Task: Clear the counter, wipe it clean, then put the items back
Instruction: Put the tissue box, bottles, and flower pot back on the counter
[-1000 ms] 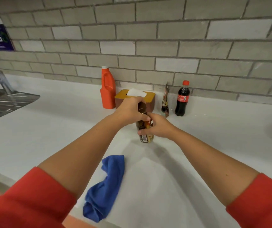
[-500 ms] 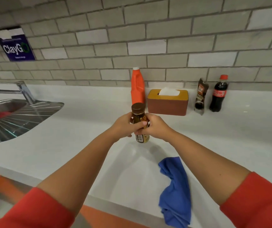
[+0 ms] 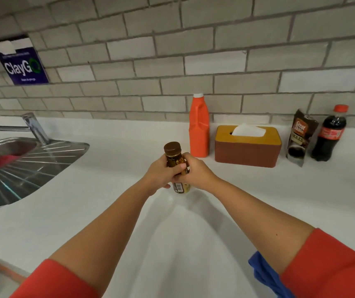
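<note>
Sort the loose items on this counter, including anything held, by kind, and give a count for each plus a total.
Bottles: 3 – orange bottle, cola bottle, held brown bottle
Tissue boxes: 1 – tissue box
Coffee pouches: 1 – coffee pouch
Cloths: 1 – blue cloth
Total: 6

White counter (image 3: 107, 211) bears orange bottle (image 3: 199, 127), tissue box (image 3: 247, 149), sachet (image 3: 300, 138), cola bottle (image 3: 330, 134).

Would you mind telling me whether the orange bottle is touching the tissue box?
Apart. The head view shows a strip of white counter between the orange bottle and the tissue box.
</note>
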### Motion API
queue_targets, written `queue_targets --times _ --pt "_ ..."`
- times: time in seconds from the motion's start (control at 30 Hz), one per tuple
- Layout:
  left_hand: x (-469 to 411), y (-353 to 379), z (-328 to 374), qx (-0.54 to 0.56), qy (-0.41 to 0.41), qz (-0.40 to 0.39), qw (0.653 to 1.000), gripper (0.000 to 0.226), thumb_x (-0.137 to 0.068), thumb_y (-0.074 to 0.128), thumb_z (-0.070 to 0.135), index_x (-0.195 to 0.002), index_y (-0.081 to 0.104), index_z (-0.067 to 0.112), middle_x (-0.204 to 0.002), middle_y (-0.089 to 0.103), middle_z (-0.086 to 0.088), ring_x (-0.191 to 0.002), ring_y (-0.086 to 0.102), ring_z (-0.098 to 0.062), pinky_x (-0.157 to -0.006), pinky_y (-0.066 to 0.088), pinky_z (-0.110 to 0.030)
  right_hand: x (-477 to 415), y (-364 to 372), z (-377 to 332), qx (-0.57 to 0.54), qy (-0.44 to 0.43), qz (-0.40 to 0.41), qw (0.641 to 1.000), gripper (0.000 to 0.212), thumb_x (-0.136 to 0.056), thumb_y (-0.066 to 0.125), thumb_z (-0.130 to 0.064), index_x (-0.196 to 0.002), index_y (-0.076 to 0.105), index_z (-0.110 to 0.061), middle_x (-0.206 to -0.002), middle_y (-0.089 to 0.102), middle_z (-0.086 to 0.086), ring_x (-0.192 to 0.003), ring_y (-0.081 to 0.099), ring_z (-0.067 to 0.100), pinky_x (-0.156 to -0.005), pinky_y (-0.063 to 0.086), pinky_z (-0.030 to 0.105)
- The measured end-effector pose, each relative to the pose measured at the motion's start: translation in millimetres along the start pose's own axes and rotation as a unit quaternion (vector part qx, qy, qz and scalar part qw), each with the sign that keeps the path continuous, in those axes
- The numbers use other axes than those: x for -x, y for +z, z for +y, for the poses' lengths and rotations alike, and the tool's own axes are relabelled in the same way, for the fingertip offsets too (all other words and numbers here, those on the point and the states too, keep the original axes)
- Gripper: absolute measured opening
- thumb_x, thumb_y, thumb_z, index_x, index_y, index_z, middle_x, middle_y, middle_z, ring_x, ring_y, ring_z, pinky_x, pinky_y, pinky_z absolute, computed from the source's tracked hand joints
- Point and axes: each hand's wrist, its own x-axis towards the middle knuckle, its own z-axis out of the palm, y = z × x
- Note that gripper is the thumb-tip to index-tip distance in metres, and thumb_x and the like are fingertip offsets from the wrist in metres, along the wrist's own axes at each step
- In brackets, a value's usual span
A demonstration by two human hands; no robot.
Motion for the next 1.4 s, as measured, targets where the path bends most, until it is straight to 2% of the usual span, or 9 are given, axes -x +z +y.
queue_targets --times 0.2,0.33,0.47,0.57,0.73,0.87,1.03,1.2,1.4 --pt "-48.1 -12.4 -17.3 0.013 -0.006 -0.015 1.000 0.038 -0.089 0.061 0.029 -0.124 0.049 0.021 -0.114 0.059 -0.002 -0.098 0.059 -0.022 -0.069 0.053 -0.032 -41.2 22.0 2.5 0.067 0.052 0.052 0.995 0.050 -0.070 0.076 -0.027 -0.112 0.055 -0.011 -0.109 0.055 0.010 -0.094 0.060 0.025 -0.085 0.052 0.042" --pt "-90.2 -22.3 -26.0 0.026 -0.015 -0.015 0.999 0.035 -0.089 0.061 0.027 -0.121 0.051 0.018 -0.109 0.061 -0.004 -0.090 0.059 -0.024 -0.063 0.051 -0.030 -69.6 30.1 1.2 0.043 0.093 0.086 0.991 0.057 -0.080 0.068 -0.017 -0.130 0.042 -0.009 -0.118 0.056 0.010 -0.103 0.059 0.026 -0.086 0.049 0.033" --pt "-135.7 -34.5 -35.2 0.031 -0.017 -0.010 0.999 0.035 -0.088 0.063 0.025 -0.120 0.051 0.016 -0.109 0.061 -0.006 -0.088 0.058 -0.024 -0.063 0.049 -0.030 -97.7 33.2 -1.6 0.027 0.147 0.093 0.984 0.039 -0.088 0.056 -0.012 -0.126 0.048 -0.005 -0.113 0.055 0.011 -0.091 0.051 0.020 -0.075 0.042 0.028" --pt "-167.0 -40.7 -42.6 0.023 -0.001 -0.015 1.000 0.038 -0.087 0.063 0.024 -0.122 0.050 0.015 -0.115 0.061 -0.008 -0.092 0.058 -0.023 -0.058 0.047 -0.026 -122.1 39.1 -2.7 0.011 0.177 0.096 0.980 0.036 -0.088 0.049 -0.004 -0.124 0.050 -0.006 -0.114 0.054 0.012 -0.092 0.049 0.019 -0.077 0.045 0.030" --pt "-208.5 -44.4 -44.5 -0.012 0.029 -0.027 0.999 0.039 -0.086 0.064 0.025 -0.122 0.052 0.014 -0.114 0.062 -0.009 -0.099 0.059 -0.025 -0.082 0.050 -0.035 -154.3 47.2 0.2 -0.034 0.200 0.112 0.973 0.047 -0.084 0.048 0.001 -0.130 0.043 -0.009 -0.114 0.056 0.012 -0.100 0.055 0.022 -0.084 0.048 0.032" --pt "-237.3 -43.9 -37.5 -0.019 0.048 -0.035 0.998 0.040 -0.086 0.064 0.025 -0.121 0.052 0.011 -0.110 0.063 -0.011 -0.097 0.060 -0.027 -0.081 0.050 -0.037 -176.0 43.9 0.0 -0.047 0.220 0.133 0.965 0.056 -0.086 0.046 -0.001 -0.139 0.033 -0.014 -0.122 0.056 0.014 -0.109 0.057 0.029 -0.093 0.050 0.041" --pt "-265.3 -39.6 -34.3 -0.018 0.057 -0.043 0.997 0.040 -0.085 0.065 0.025 -0.119 0.052 0.010 -0.109 0.063 -0.014 -0.100 0.061 -0.032 -0.083 0.050 -0.040 -199.1 39.5 4.9 -0.029 0.254 0.139 0.957 0.071 -0.093 0.040 -0.007 -0.151 0.002 -0.018 -0.141 0.044 0.011 -0.114 0.056 0.026 -0.076 0.044 0.029" --pt "-283.0 -36.6 -38.2 -0.024 0.060 -0.039 0.997 0.040 -0.085 0.065 0.025 -0.119 0.052 0.010 -0.110 0.063 -0.015 -0.100 0.061 -0.033 -0.086 0.052 -0.043 -214.0 43.1 14.8 -0.026 0.260 0.144 0.954 0.064 -0.091 0.041 -0.005 -0.148 0.014 -0.020 -0.129 0.052 0.010 -0.111 0.056 0.025 -0.080 0.048 0.032" --pt "-287.0 -31.3 -36.9 -0.022 0.057 -0.035 0.998 0.042 -0.087 0.062 0.025 -0.124 0.048 0.009 -0.116 0.061 -0.014 -0.105 0.058 -0.030 -0.090 0.048 -0.036 -217.5 44.6 21.3 -0.024 0.260 0.134 0.956 0.061 -0.093 0.039 -0.007 -0.147 0.013 -0.020 -0.118 0.053 0.013 -0.101 0.052 0.023 -0.063 0.039 0.021"
